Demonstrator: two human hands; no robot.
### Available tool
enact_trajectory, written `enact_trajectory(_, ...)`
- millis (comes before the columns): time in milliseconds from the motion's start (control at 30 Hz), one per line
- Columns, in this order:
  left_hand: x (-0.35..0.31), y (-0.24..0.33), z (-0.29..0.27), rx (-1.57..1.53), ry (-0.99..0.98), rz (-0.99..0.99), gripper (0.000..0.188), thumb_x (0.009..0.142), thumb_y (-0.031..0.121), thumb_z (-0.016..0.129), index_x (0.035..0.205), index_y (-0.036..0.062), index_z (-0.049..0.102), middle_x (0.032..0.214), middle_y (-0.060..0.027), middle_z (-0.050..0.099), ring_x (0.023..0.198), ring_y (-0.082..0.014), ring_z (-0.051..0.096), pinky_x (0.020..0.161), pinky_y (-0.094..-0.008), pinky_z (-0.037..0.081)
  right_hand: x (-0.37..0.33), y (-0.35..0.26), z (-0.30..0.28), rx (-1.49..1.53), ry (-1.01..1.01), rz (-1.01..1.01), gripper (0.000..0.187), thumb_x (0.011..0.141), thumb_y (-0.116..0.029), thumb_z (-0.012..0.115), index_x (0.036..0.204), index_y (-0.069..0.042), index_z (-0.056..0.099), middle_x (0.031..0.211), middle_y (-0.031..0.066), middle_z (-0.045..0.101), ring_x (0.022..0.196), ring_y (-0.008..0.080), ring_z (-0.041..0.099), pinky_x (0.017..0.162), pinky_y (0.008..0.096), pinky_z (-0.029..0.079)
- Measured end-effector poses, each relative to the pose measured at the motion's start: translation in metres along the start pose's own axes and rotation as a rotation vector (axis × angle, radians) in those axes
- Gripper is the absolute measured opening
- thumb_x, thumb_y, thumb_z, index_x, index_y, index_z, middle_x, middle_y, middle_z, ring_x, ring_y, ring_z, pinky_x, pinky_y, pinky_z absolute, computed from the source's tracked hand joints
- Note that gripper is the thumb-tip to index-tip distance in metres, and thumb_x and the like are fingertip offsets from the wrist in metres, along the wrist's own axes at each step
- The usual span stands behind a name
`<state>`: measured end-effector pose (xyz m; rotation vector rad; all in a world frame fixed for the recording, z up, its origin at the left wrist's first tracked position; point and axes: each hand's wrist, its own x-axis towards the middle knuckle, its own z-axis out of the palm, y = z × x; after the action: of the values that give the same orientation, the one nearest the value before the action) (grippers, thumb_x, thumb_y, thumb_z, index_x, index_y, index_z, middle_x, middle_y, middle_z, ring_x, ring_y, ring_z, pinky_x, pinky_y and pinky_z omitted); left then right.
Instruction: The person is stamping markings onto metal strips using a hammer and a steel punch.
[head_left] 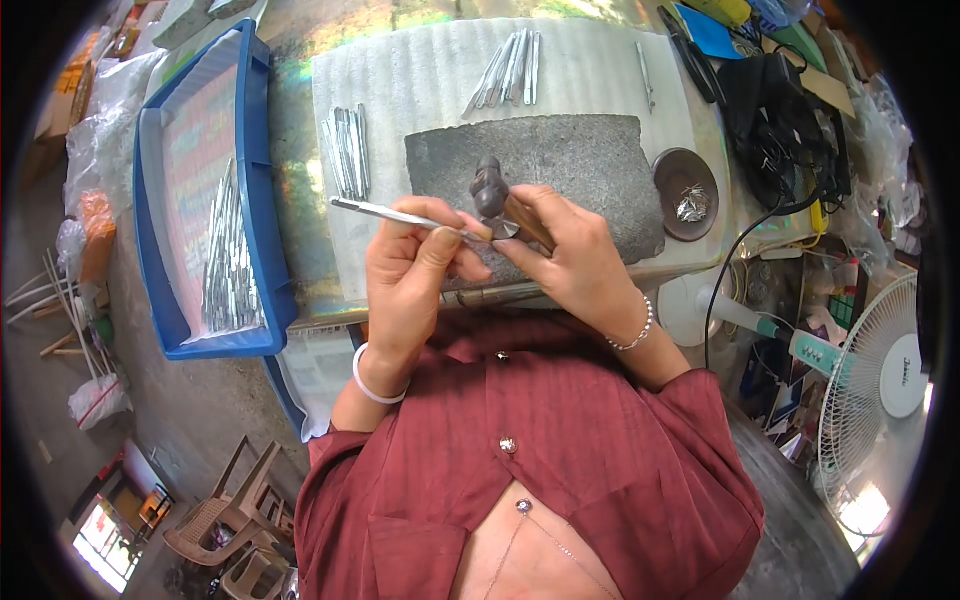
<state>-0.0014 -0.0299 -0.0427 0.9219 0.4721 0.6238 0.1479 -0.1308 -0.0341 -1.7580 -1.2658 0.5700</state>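
Left hand [408, 272] pinches a slim, straight, silvery metal rod [384, 211].

head: wide fisheye | head-worn, from above | faces down | hands [410, 265] near, mid-frame

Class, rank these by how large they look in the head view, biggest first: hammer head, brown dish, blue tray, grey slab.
Largest to smallest:
1. Blue tray
2. Grey slab, partly covered
3. Brown dish
4. Hammer head
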Motion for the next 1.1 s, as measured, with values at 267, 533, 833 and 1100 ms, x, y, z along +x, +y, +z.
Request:
enact_trajectory(267,0.007,-0.01,0.007,0.452,-0.028,0.133,0.006,0.09,-0.003,0.051,0.093,-0.0018,0.056,0.088,-0.007,0.062,0.066,-0.0087,0.059,0.06,-0.0196,0.048,-0.013,0.011,-0.015,0.27,0.051,0.26,0.023,0.079,-0.005,0.063,0.101,-0.001,0.055,0.071,0.0087,0.06,0.063,0.0127,0.059,0.059,0.0268,0.046)
enact_trajectory(533,0.009,-0.014,0.01,0.56,-0.021,0.16,0.006,0.089,-0.004,0.052,0.092,-0.0033,0.057,0.087,-0.0081,0.062,0.07,-0.0114,0.061,0.062,-0.0216,0.051,-0.012,0.014,-0.011,0.245,0.097,0.195,0.017,0.079,-0.005,0.063,0.095,-0.001,0.057,0.07,0.0098,0.06,0.062,0.014,0.06,0.059,0.0278,0.047)
enact_trajectory(833,0.01,-0.013,0.012,0.62,-0.038,0.219,0.005,0.09,-0.004,0.051,0.092,-0.0045,0.056,0.087,-0.0094,0.06,0.07,-0.0129,0.061,0.062,-0.0228,0.053,-0.015,0.014,-0.011,0.246,0.117,0.169,0.017,0.079,-0.005,0.063,0.094,-0.001,0.057,0.072,0.0116,0.061,0.064,0.0189,0.062,0.06,0.0297,0.047)
enact_trajectory(1100,0.01,-0.014,0.013,0.618,-0.017,0.183,0.005,0.09,-0.005,0.05,0.091,-0.0042,0.055,0.088,-0.009,0.06,0.07,-0.0132,0.061,0.06,-0.023,0.052,-0.016,0.017,-0.008,0.244,0.139,0.134,0.017,0.079,-0.005,0.062,0.094,0.0,0.057,0.075,0.0148,0.063,0.069,0.0265,0.066,0.062,0.0324,0.049)
